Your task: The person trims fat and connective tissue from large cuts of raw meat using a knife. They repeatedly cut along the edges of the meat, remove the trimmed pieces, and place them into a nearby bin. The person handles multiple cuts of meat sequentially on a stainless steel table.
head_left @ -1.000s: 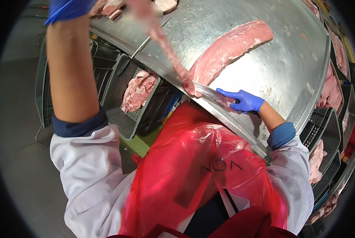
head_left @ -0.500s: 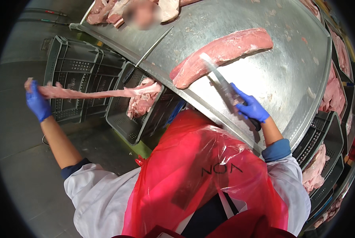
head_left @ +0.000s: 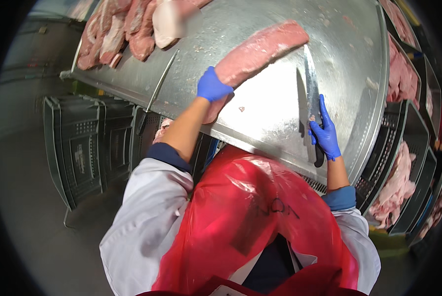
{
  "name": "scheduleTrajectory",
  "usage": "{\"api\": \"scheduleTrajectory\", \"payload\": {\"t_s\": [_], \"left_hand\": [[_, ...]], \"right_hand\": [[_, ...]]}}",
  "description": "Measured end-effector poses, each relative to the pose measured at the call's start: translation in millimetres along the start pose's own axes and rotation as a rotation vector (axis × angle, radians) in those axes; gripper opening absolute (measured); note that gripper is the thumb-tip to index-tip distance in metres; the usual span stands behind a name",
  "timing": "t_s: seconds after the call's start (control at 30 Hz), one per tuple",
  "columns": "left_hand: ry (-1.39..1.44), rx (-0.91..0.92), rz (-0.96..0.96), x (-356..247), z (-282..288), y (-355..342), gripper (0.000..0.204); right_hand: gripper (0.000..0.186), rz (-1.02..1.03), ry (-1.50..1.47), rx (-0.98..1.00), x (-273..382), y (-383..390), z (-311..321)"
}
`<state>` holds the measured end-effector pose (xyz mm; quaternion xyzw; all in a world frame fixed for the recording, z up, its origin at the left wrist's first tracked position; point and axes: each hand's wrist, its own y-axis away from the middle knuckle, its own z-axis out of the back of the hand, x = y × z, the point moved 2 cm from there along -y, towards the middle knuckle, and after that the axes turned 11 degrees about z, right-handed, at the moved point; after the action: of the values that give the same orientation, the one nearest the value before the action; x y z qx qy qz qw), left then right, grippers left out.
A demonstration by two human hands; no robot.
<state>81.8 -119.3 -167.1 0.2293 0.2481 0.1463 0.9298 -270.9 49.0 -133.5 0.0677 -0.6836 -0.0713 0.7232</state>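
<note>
A long pink pork loin [head_left: 268, 48] lies slantwise on the metal table [head_left: 265, 121]. My blue-gloved left hand [head_left: 214, 85] is closed around its near end, fingers over the top. To the right, my gloved right hand [head_left: 326, 135] grips a knife [head_left: 312, 81] by its black handle. The blade points away from me, its tip close to the loin's far end but apart from the meat as far as I can tell. A small meat scrap [head_left: 241, 109] rests on the table between my hands.
Several meat pieces [head_left: 113, 32] are heaped at the far left. A thin metal rod [head_left: 162, 79] crosses the table's left edge. Dark crates [head_left: 78, 153] stand at left, with trimmings [head_left: 160, 129] partly behind my left arm. More crates of meat [head_left: 398, 182] line the right side.
My left hand has let go of the long meat strip over the crate and moved right onto the loin. The knife has swung away from the loin, its blade now pointing straight ahead.
</note>
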Motion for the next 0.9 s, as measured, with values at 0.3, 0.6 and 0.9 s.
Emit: {"api": "scheduleTrajectory", "payload": {"t_s": [0.3,0.6,0.9], "left_hand": [[1.318,1.211,0.182,-34.7,-143.8,71.1,0.064],[-0.624,-0.373,-1.191,-173.0,-81.1,5.6,0.098],[-0.620,0.052,-0.779,-153.4,-80.0,4.2,0.112]], "right_hand": [[0.080,-0.056,-0.094,-0.388,-32.0,97.9,71.4],[0.085,0.062,-0.168,-0.619,-48.3,123.5,106.5],[0.080,0.084,0.104,-0.700,-43.1,0.1,103.9]]}}
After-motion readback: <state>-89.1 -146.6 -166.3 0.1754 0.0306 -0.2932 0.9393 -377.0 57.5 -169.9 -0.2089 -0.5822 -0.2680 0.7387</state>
